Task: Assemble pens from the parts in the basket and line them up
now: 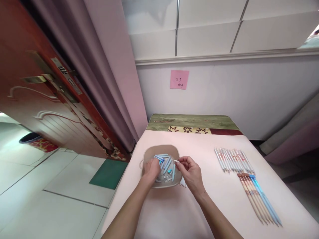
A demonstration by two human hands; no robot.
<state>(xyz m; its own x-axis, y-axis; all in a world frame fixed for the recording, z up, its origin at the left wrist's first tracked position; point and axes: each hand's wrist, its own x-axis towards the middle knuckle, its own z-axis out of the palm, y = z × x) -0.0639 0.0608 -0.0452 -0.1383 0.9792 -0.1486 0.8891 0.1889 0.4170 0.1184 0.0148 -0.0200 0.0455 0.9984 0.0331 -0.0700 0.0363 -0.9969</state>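
A beige plastic basin (149, 151) holds several light-blue pen barrels (167, 166) and small white and blue pieces. My left hand (151, 168) reaches over its left side, fingers closed around a blue pen part (159, 158); the fingertips are partly hidden. At the right rim, my right hand (190, 171) pinches a small white pen piece (176, 161) between thumb and forefinger. Several thin white sticks (183, 182) lie on the table just under that hand, partly covered by it and the basin.
On the right of the pink-covered table (206, 146) lie a row of clear-wrapped pens (233, 161), several beige pens with brown ends (254, 199) and blue pens (266, 197). A wall with a pink note (179, 79) stands behind; a red door (50, 93) is at left.
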